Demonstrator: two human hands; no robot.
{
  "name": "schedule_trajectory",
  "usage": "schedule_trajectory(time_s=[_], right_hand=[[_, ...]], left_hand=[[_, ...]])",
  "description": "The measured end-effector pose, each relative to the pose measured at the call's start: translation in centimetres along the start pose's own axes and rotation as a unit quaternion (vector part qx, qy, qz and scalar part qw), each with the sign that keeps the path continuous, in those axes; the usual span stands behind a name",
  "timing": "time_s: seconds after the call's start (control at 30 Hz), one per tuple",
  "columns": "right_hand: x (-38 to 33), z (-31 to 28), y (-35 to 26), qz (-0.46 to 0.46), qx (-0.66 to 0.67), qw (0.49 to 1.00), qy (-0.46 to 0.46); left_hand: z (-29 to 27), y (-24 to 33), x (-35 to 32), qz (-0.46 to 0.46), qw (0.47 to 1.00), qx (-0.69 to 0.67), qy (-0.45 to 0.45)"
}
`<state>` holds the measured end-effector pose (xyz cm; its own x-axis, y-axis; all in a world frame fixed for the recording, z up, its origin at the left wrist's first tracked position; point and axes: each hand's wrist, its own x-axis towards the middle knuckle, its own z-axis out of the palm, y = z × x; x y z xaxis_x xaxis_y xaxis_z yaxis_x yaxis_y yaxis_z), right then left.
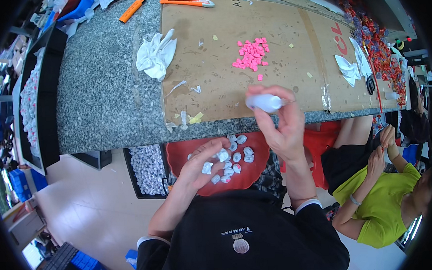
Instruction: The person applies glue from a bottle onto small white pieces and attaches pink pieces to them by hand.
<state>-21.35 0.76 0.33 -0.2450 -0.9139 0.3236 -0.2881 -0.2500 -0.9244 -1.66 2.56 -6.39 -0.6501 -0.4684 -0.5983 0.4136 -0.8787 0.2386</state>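
Observation:
My right hand (289, 127), above the table's front edge, is closed around a small white squeeze bottle (264, 102). The bottle lies sideways in my fingers, slightly blurred, with a thin tip pointing right. Over a red basin (259, 157) at my lap, my left hand (194, 168) is closed, its fingertips on a small white rounded piece (222, 155). Another white piece (207, 167) shows against that hand; whether it is gripped I cannot tell. Several similar white pieces (236, 157) lie in the basin. Small pink pieces (253, 53) are heaped on the cardboard (290, 74) beyond my right hand.
A crumpled white cloth (157, 55), an orange cutter (187, 2) and an orange lighter-like object (132, 10) lie farther back. Black trays of small pieces (147, 171) stand at left. A person in a yellow-green shirt (387, 200) sits at right.

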Motion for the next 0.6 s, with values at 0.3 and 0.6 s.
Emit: schedule_trajectory(time_s=[0.3,0.6], right_hand=[[-5.6,-3.2,-1.1,0.098,-0.03,0.992,-0.072],[-5.2,-4.0,-1.8,-0.005,-0.031,0.995,-0.094]], left_hand=[[1.7,-0.8,-1.6,0.07,0.996,0.031,-0.039],[3.1,-0.5,-2.4,0.16,0.975,0.148,-0.035]])
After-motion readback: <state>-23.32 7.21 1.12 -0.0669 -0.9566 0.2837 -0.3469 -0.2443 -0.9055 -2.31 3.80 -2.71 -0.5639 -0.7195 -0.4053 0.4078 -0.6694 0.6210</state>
